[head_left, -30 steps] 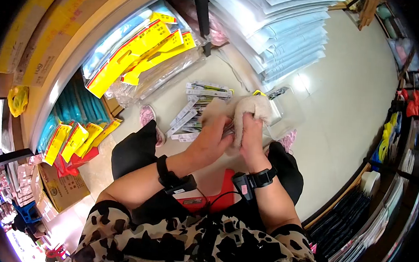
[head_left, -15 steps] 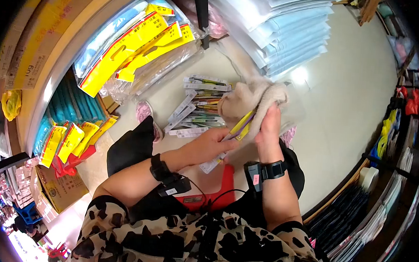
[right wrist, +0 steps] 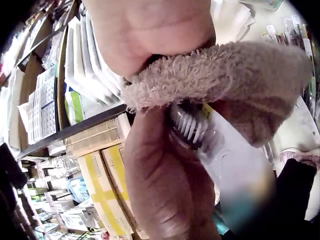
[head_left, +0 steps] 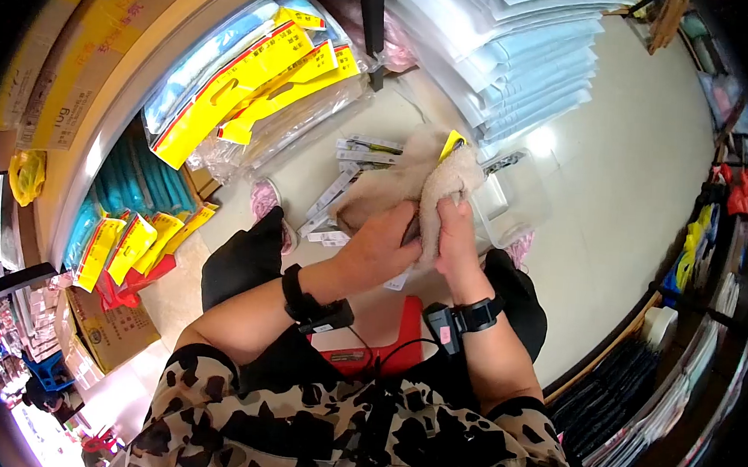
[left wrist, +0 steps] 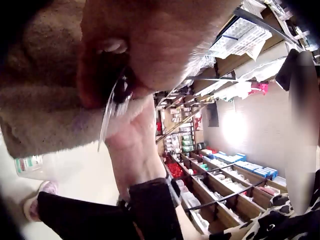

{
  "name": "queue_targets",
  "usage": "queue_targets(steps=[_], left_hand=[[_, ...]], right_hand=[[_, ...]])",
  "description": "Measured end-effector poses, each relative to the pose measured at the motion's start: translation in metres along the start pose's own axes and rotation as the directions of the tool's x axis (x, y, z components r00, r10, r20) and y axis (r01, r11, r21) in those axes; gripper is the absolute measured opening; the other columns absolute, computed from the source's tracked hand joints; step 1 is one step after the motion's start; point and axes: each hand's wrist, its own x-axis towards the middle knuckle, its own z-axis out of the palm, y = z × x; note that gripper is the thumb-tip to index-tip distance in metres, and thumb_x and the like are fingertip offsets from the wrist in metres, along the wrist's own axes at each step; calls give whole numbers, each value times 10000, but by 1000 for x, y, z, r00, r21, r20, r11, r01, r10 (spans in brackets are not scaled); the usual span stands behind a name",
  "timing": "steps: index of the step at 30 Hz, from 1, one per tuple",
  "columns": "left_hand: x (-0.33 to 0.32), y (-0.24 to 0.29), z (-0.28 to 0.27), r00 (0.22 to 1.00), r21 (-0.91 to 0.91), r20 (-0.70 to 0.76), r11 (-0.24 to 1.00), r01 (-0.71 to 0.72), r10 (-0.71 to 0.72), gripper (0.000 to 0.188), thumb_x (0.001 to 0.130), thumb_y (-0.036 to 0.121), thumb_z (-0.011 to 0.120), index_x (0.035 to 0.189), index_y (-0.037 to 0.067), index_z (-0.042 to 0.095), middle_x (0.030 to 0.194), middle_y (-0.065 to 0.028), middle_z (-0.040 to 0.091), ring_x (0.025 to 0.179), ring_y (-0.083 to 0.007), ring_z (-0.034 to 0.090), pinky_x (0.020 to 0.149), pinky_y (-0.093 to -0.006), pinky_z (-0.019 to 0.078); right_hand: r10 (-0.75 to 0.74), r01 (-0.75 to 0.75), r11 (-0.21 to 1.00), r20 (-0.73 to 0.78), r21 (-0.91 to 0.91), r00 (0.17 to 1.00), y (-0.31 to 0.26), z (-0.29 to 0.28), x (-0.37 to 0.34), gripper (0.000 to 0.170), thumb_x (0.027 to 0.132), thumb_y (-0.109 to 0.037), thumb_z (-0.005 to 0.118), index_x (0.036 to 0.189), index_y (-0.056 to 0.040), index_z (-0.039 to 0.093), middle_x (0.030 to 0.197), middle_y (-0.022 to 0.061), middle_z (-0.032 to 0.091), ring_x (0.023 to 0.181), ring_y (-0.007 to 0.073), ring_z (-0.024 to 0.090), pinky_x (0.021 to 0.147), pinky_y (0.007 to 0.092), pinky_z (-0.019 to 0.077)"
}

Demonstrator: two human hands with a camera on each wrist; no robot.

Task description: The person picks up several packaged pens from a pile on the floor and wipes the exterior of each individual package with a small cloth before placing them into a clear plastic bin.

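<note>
A beige fluffy cloth (head_left: 450, 182) is bunched between both hands above the floor. My right hand (head_left: 458, 239) grips it, thumb pressed along the fold. Beside it my left hand (head_left: 382, 247) holds a toothbrush in clear packaging (right wrist: 192, 125), its white bristles showing between the hand and the cloth in the right wrist view. Most of the pack is hidden by the cloth and fingers. A yellow tip (head_left: 454, 142) sticks out past the cloth's far end. Below lies a pile of slim white-edged packs (head_left: 333, 197), partly covered by the cloth.
A clear plastic box (head_left: 513, 195) stands on the floor right of the cloth. Stacked pale-blue sheets (head_left: 537, 81) lie ahead. Yellow-topped packages (head_left: 228, 96) fill the left shelf, and hanging goods (head_left: 690, 244) line the right. A red stool (head_left: 407, 330) shows between the legs.
Half a second ago the left hand was lower, with a yellow and purple pack showing beside the cloth. Now both hands are together again, and the cloth has moved left and wraps over the pack.
</note>
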Motion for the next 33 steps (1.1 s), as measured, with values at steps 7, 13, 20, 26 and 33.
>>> queue_targets(steps=[7,13,20,26,33], left_hand=[[8,-16,-3,999,-336,-26,941,29,-40,352,748,45,558,1087,-35,504,898,-113,607,812,-166,580,724,-300,465],[23,-16,-29,933,-566,318,756,328,-167,337,805,31,552,1138,0,511,970,-49,598,866,-122,569,763,-253,468],[20,-22,-27,973,-707,160,667,232,-169,267,829,-2,538,1095,8,520,981,-56,597,849,-119,579,742,-259,488],[23,-19,-34,990,-725,-5,682,94,-143,257,825,-26,550,1076,21,520,963,-54,585,870,-129,577,772,-260,484],[27,-17,-51,963,-744,-18,647,166,-268,208,860,63,553,1066,54,528,969,-53,592,832,-126,584,737,-281,495]], right_hand=[[80,-73,995,111,-66,991,-7,0,-7,219,856,-106,492,1057,-25,525,935,52,596,830,147,582,720,284,482],[167,-168,986,110,2,980,7,-7,0,207,872,-79,459,1059,-12,518,922,64,600,765,157,593,663,277,507],[216,-202,974,166,-97,962,8,-10,-2,226,891,-105,465,1087,-2,508,988,76,589,843,165,586,741,293,495],[234,-195,965,244,-175,941,3,-17,-2,234,868,-79,519,1091,-7,522,980,42,595,866,132,579,772,258,466],[120,16,919,318,-395,940,3,-16,-3,275,840,-49,571,1106,6,521,983,11,585,863,88,552,758,241,460]])
